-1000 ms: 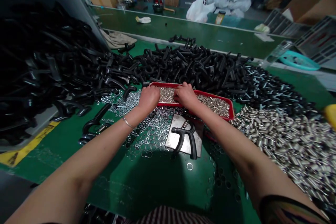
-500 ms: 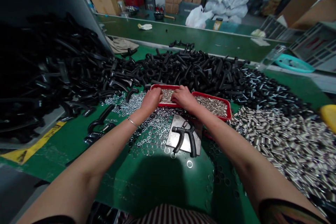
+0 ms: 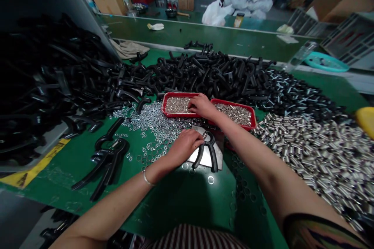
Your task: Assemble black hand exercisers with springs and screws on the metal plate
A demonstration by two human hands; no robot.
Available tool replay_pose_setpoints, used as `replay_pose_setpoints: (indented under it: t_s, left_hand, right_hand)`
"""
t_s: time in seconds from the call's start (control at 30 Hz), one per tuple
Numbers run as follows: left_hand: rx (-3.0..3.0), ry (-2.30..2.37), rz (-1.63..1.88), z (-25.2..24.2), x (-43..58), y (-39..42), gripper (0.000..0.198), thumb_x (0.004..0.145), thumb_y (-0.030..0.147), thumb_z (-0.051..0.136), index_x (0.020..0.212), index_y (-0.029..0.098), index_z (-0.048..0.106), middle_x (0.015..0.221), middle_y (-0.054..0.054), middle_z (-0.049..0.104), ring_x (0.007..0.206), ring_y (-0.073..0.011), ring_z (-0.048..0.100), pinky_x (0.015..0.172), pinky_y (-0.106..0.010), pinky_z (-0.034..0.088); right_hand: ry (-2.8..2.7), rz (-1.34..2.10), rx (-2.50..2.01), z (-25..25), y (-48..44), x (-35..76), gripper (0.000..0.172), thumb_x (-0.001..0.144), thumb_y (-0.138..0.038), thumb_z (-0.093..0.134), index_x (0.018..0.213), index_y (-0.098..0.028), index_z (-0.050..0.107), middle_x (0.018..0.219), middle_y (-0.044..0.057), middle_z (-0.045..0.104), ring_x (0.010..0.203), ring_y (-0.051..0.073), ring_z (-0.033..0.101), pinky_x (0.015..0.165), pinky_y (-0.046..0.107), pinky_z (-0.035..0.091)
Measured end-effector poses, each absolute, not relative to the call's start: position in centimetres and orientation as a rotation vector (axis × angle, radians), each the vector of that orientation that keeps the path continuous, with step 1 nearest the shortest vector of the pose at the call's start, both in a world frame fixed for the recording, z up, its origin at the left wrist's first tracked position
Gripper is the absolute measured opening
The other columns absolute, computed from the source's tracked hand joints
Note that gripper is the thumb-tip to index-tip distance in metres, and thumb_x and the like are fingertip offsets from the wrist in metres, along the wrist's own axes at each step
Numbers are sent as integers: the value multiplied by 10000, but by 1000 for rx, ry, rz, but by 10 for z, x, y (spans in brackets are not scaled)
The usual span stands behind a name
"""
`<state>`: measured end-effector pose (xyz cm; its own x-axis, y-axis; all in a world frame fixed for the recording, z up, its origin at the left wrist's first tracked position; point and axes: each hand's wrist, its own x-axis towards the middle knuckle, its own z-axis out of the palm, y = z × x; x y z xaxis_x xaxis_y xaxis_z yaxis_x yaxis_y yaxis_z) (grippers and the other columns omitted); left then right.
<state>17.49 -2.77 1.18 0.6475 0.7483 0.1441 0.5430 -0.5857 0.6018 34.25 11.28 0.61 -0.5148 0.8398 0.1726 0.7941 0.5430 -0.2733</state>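
My left hand [image 3: 188, 143] is closed, its fingertips at the upper left end of a black plastic handle piece with two curved legs [image 3: 214, 157]. Its fingers hide that end and whatever they may pinch. The piece lies on a shiny metal plate [image 3: 201, 159]. My right hand [image 3: 203, 106] reaches into the right end of a red tray [image 3: 164, 113] full of small metal parts [image 3: 177, 105]. Its fingers are bent together among them; what they hold is hidden. Beside it stands a second red tray [image 3: 253, 120] with small metal pins [image 3: 235, 113].
Loose metal rings [image 3: 159, 124] spread left of the plate. Black handles [image 3: 201, 72] are heaped behind the trays, and more fill the left side. Metal sleeves [image 3: 315, 155] pile up on the right. Two joined black handles [image 3: 109, 163] lie at the left front.
My left hand has left the red tray and come down toward me to the black handle piece on the plate. My right hand stays in the tray. The view has shifted slightly.
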Motion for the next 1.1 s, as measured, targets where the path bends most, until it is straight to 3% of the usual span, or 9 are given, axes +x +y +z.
replay_pose_setpoints:
  t_s: [0.13,0.47,0.67,0.9,1.0,1.1]
  left_hand:
    - [2633,1019,445,2,186,-27,197,984,308,520,927,170,649,940,-83,677,956,-258,581,892,-434,404]
    - [2939,908,421,-5,184,-31,266,1019,237,408,990,149,657,959,-117,674,919,-261,563,837,-428,397]
    - [2871,728,465,-8,173,-34,269,1011,188,417,1180,144,622,1156,-131,656,1049,-257,572,925,-427,446]
    - [2434,981,692,4,163,-7,180,987,233,504,1109,173,621,1107,-87,652,1078,-212,593,989,-391,469]
    - [2447,1233,781,17,153,39,197,982,213,484,1099,170,637,1115,-94,655,1085,-218,593,995,-392,459]
    - [2511,1560,579,26,142,87,206,929,190,533,1055,140,687,1111,-147,665,1103,-273,596,985,-420,451]
  right_hand:
    - [-2484,230,-1396,6,112,342,115,870,-205,641,913,-173,743,976,78,700,956,232,518,925,350,314]
    - [-2413,231,-1411,3,111,341,107,857,-168,642,902,-161,738,968,89,707,963,231,533,928,355,324]
    - [-2333,264,-1420,2,109,340,123,887,-150,587,889,-149,710,938,89,718,920,223,560,935,343,339]
    - [-2207,306,-1415,15,106,340,152,874,-77,522,919,-147,649,973,88,713,972,216,590,960,355,367]
    - [-2045,400,-1380,32,73,351,134,922,-170,506,1004,-154,611,1024,83,701,953,196,616,900,344,432]
    - [-1718,752,-1318,39,14,369,145,901,-316,593,985,-199,612,980,47,699,876,190,641,792,332,486]
